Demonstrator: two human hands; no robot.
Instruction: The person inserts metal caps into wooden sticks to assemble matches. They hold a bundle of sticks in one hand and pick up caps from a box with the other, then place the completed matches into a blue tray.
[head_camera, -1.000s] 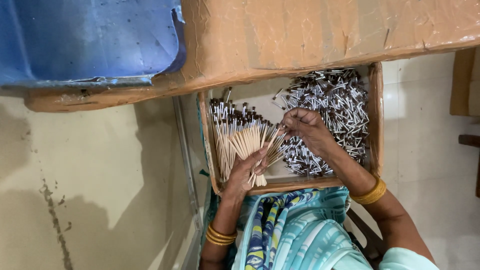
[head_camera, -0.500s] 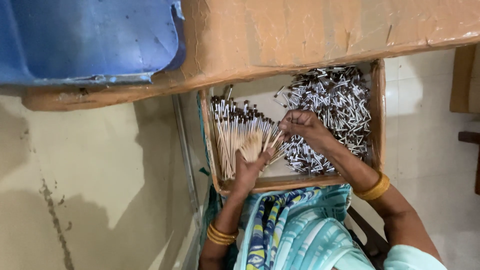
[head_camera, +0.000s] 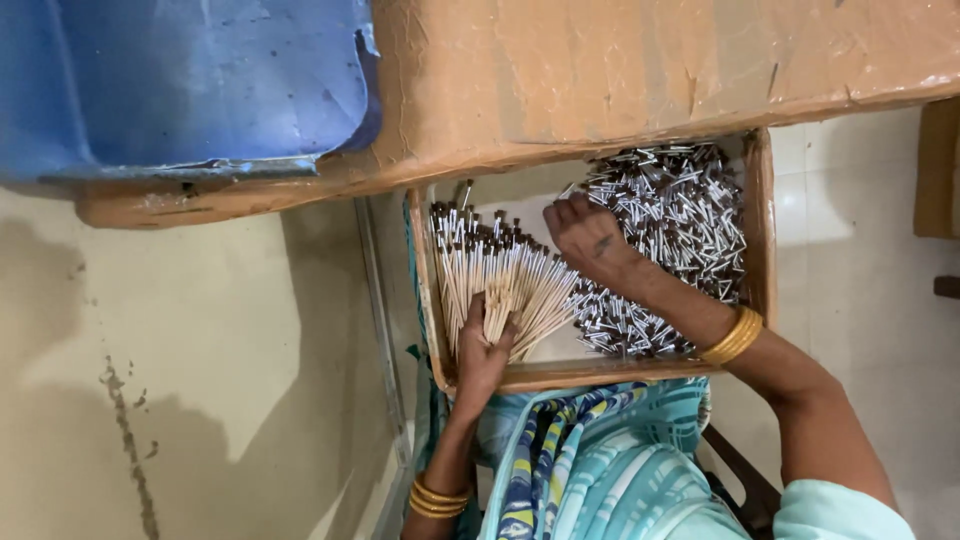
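Inside tray rim (head_camera: 762, 230), hands (head_camera: 484, 352) crowd sticks (head_camera: 500, 280)

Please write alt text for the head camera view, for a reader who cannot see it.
Seen from above, a person's left hand grips a fanned bundle of thin sticks inside a shallow wooden tray, while the right hand rests on a heap of small metal-tipped pieces. A cardboard box overhangs the tray.

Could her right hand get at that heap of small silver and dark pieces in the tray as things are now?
Probably yes. The right hand already rests at the heap's edge inside the open tray, with nothing over the pieces. The left hand holds the fanned sticks off to the side, clear of the way.
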